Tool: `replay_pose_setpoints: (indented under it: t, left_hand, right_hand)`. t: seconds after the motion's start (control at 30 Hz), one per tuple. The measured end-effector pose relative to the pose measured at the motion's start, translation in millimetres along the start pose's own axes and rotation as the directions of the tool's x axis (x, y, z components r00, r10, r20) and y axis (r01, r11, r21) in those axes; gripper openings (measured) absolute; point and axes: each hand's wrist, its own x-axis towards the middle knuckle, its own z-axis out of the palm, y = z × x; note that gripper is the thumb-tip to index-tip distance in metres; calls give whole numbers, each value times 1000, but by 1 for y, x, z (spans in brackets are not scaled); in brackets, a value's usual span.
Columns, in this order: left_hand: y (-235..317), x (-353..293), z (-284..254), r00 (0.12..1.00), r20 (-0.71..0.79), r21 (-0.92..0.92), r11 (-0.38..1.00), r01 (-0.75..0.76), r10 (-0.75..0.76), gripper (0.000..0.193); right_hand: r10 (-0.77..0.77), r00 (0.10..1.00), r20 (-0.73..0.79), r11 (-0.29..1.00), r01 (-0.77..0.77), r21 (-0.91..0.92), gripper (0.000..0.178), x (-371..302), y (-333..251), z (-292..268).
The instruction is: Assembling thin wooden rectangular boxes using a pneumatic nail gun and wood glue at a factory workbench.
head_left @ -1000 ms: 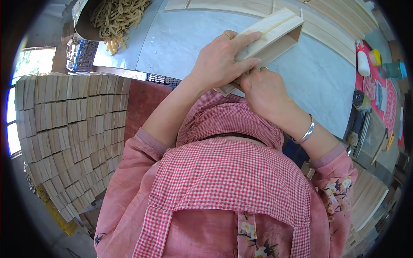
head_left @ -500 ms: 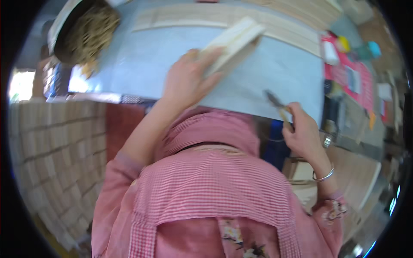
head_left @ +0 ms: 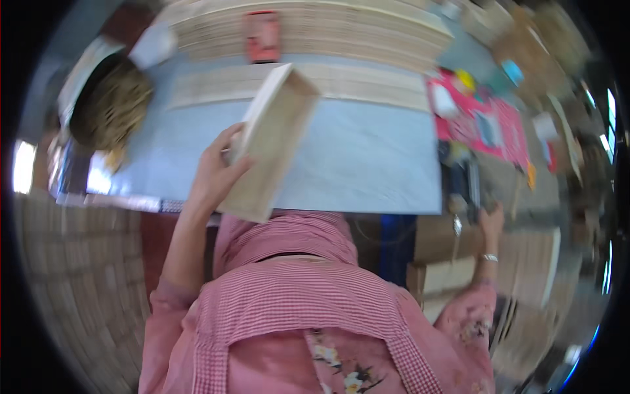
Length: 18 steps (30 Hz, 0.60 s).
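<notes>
A long, shallow wooden box (head_left: 282, 138) stands tilted over the near part of the table, its hollow side turned to the right. My left hand (head_left: 218, 169) grips its left wall, thumb over the edge and fingers behind. At the far right of the table, my right hand (head_left: 491, 222) reaches beside a dark tool (head_left: 474, 187) whose kind is unclear. Its fingers are small and smeared, so whether it holds anything does not show.
Long pale wooden strips (head_left: 367, 84) lie across the back of the table (head_left: 367, 157), with a stack of boards (head_left: 354, 33) behind. A red-framed object (head_left: 262, 36) rests there. At left stands a bucket of shavings-like pieces (head_left: 115, 108); at right, a pink sheet (head_left: 482, 121).
My right hand has moved right, away from the table's front edge; the slim dark-tipped tool it held is no longer visible. The box in my left hand has turned, showing its hollow side.
</notes>
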Motion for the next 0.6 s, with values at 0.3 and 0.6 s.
replay_pose_setpoints:
  t: [0.3,0.6]
  left_hand:
    - [-78,-39,-13,831,-381,-586,801,122,-406,58]
    - [-107,-90,-5,720,-549,-383,894,234,-424,58]
  right_hand:
    - [-409,893,-188,901,363,-236,44,80,-106,40]
    - [-875,366,317,421,247,873,36,-182,-422,66]
